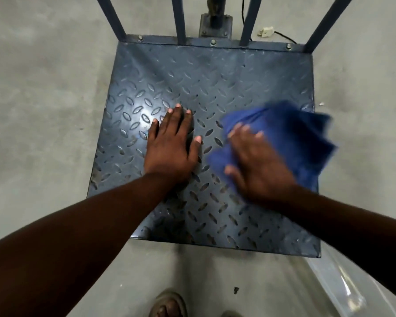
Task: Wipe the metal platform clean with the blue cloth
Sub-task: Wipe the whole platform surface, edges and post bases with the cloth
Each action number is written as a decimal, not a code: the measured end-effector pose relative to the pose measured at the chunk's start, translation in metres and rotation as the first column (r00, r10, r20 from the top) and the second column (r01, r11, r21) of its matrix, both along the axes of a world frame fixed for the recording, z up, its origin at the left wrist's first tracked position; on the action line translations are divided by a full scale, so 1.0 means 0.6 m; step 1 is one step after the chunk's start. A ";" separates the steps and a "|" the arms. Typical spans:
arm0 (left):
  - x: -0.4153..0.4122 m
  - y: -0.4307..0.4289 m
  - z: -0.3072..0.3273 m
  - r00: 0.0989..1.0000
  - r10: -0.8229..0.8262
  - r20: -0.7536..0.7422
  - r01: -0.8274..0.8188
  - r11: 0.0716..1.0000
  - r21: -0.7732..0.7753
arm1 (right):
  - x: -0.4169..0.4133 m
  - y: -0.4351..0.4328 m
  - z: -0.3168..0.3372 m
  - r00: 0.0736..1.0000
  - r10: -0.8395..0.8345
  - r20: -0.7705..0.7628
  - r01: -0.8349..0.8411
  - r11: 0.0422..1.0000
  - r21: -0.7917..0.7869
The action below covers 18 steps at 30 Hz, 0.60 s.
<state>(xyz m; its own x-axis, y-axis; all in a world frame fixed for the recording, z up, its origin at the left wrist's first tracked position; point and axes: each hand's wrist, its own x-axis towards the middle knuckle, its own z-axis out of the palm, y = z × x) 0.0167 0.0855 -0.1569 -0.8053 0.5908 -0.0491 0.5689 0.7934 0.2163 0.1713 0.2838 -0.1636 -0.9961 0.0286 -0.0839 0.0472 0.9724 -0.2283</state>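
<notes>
A dark blue metal platform [192,72] with a raised diamond tread pattern lies on the concrete floor. My left hand [172,145] rests flat on its middle with straight fingers. My right hand [258,165] presses flat on a crumpled blue cloth [306,138] at the platform's right side. The cloth and the right hand are blurred by motion. Part of the cloth hangs past the platform's right edge.
Several blue metal bars [178,19] rise from the platform's far edge, with a bolted post base [215,25] behind them. A white plug [266,32] and black cable lie on the floor at the back right. My sandalled foot [169,304] stands below the near edge. A shiny plastic-like object [343,291] sits bottom right.
</notes>
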 end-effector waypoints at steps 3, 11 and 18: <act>-0.003 0.004 0.000 1.000 0.000 -0.023 0.001 1.000 0.029 | 0.004 0.000 -0.004 0.864 0.498 -0.075 -0.498 0.825 -0.267; 0.001 0.001 0.003 0.999 0.004 0.038 -0.004 1.000 0.007 | -0.152 0.044 0.035 0.902 -0.431 0.014 0.431 0.902 0.012; -0.010 0.001 0.005 1.000 -0.008 0.019 0.007 0.998 0.060 | -0.090 -0.030 0.055 0.975 0.201 -0.098 -0.210 0.973 -0.093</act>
<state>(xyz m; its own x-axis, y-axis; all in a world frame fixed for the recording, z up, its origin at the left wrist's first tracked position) 0.0106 0.0863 -0.1539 -0.7999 0.5995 -0.0285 0.5704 0.7741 0.2745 0.1174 0.2659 -0.1308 -0.9832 -0.1820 0.0118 -0.1761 0.9305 -0.3211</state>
